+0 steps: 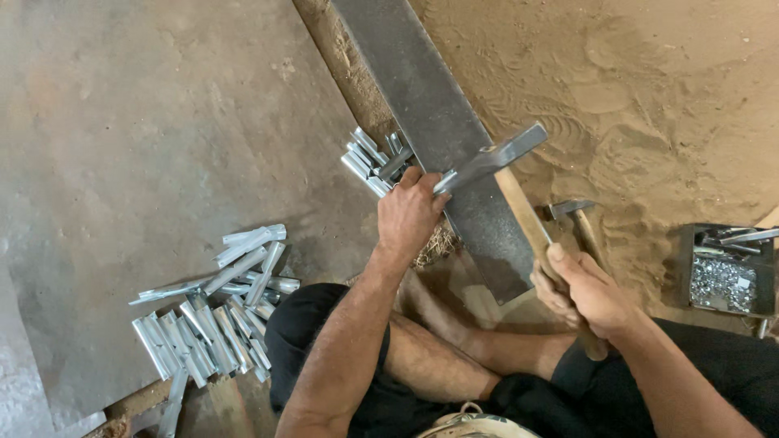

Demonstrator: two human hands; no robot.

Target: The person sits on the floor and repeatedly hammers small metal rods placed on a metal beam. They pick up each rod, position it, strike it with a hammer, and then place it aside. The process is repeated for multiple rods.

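Observation:
My left hand (408, 212) pinches a small shiny metal piece (445, 181) and holds it on a long dark steel bar (422, 105) that lies across the ground. My right hand (586, 292) grips the wooden handle of a hammer (497, 157); its grey head hovers just above the piece at the bar. Behind my left hand lies a small cluster of silvery metal pieces (369, 158) beside the bar.
A big pile of silvery metal tubes (215, 316) lies at left on a flat metal sheet (146, 122). A second hammer (574, 217) rests on the sand. A dark box of small metal parts (725, 272) stands at right. My legs are folded below.

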